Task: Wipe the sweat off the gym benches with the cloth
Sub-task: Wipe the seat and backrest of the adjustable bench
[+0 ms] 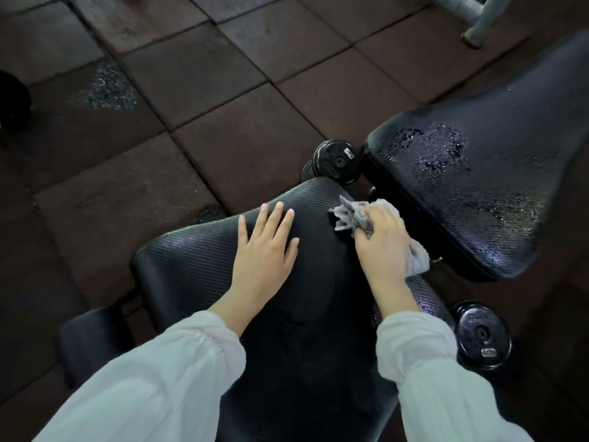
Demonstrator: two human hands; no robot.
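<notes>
Tiled floor (223,129); dumbbell (338,162) label unreadable; right hand (382,244) grips cloth (352,216).

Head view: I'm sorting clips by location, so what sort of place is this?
Most likely a gym: two black padded benches, the near bench and the droplet-covered far bench, dumbbells on the tiled rubber floor.

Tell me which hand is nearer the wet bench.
Right. The right hand, gripping the cloth, sits just beside the wet bench; the left hand rests flat farther away on the near bench.
</notes>
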